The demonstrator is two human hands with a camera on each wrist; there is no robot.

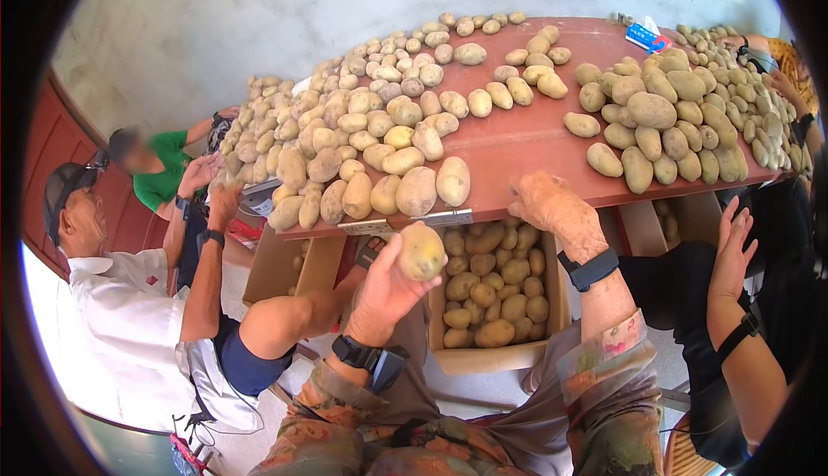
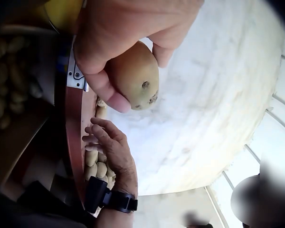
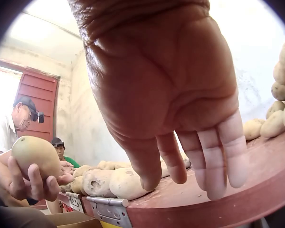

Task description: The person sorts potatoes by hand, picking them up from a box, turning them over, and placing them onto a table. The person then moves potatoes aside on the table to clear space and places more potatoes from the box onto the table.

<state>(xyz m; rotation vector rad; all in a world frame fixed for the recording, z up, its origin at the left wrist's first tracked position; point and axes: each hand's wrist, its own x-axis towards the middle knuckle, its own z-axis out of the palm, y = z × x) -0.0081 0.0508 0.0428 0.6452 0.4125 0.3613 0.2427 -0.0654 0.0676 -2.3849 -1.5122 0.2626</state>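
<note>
A single potato [image 1: 422, 252] is held in my left hand [image 1: 384, 291], raised in front of the table edge. Up close in the left wrist view, the fingers and thumb curl round this potato [image 2: 137, 78], which shows dark spots near one end. My right hand [image 1: 556, 209] is over the front edge of the red table [image 1: 509, 153]. With its fingers extended downward, the right hand [image 3: 166, 85] holds nothing in the right wrist view. Potatoes on the tabletop lie to both sides of it.
A large heap of potatoes [image 1: 345, 131] covers the left of the table, another pile [image 1: 673, 114] the right. Below the edge stands a cardboard box [image 1: 496, 357] of potatoes. Metal hinges [image 1: 444, 217] line the edge. People sit on both sides; a tissue pack [image 1: 645, 36] lies at the back.
</note>
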